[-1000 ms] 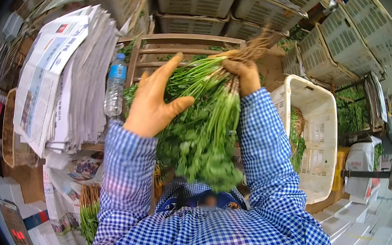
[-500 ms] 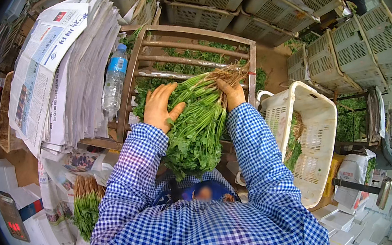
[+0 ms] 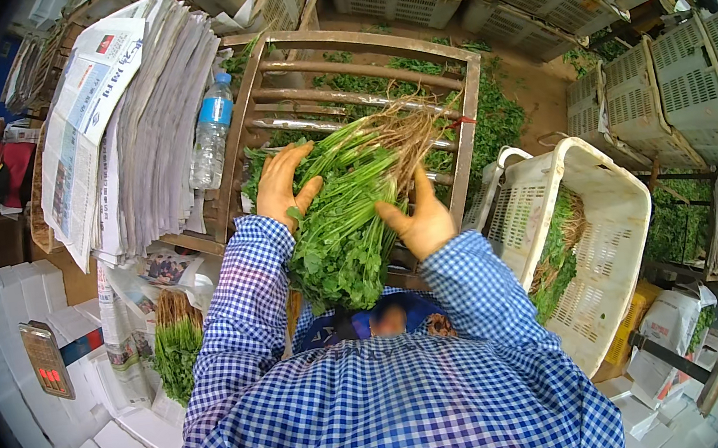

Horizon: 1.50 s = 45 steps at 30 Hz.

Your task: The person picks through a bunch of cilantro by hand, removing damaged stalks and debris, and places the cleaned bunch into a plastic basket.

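A loose bunch of leafy greens, coriander by its look, lies across a brown metal rack. Its pale brown roots point to the far right and its leaves towards me. My left hand rests along the bunch's left side, fingers stretched and thumb apart. On the right, my right hand is beside the stems, thumb and fingers spread and not closed round them. The rack's frame and bars show beyond the bunch.
Left of the rack stand a thick stack of newspapers and a plastic bottle. A white crate with rooted greens is at the right. More greens stand lower left, near a scale display. Crates are stacked far right.
My right hand has left the roots and come nearer to me along the stems, its fingers now spread. My left hand stays on the leaves' left side. The whole view has shifted somewhat.
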Motion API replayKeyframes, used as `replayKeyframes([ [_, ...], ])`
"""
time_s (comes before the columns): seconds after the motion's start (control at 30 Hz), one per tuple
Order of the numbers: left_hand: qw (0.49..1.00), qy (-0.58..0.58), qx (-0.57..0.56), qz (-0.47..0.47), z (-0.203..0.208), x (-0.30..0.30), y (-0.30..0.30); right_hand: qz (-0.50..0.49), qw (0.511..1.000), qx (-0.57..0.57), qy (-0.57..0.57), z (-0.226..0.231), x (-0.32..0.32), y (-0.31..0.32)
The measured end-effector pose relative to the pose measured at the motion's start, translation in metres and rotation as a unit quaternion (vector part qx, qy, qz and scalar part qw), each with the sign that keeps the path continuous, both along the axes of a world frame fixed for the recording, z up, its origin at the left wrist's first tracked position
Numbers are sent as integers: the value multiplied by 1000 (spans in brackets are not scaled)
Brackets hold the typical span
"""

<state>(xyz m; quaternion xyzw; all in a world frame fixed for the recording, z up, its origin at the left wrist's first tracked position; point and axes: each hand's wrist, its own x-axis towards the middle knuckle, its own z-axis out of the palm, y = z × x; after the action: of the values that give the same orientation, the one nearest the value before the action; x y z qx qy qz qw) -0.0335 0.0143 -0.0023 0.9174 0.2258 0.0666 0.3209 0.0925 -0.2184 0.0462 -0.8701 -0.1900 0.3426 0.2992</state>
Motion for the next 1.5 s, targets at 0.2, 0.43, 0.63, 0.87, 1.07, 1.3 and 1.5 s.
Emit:
replayKeyframes([
  [0.2, 1000, 4, 5, -7, 4, 9, -2, -159, 956, 181, 170, -51, -1, -32],
  [0.43, 996, 17, 65, -61, 13, 16, -12, -270, 893, 218, 285, -10, -19, -38],
  [0.63, 987, 153, 12, -48, 55, 39, -7, -277, 914, 221, 198, -13, -23, 43],
  [0.87, 924, -8, -365, 111, 69, -2, 4, -176, 950, 208, 152, 67, -5, 29],
  [1.07, 972, 171, -139, 80, 25, 7, 20, -104, 980, 162, 57, -7, 21, 15],
  [1.3, 996, -36, 79, 26, 65, 11, 5, -171, 973, 158, 8, -3, 34, -6],
  [1.5, 995, 8, 90, -37, 53, 46, -29, -97, 981, 156, -55, 31, 65, 83],
])
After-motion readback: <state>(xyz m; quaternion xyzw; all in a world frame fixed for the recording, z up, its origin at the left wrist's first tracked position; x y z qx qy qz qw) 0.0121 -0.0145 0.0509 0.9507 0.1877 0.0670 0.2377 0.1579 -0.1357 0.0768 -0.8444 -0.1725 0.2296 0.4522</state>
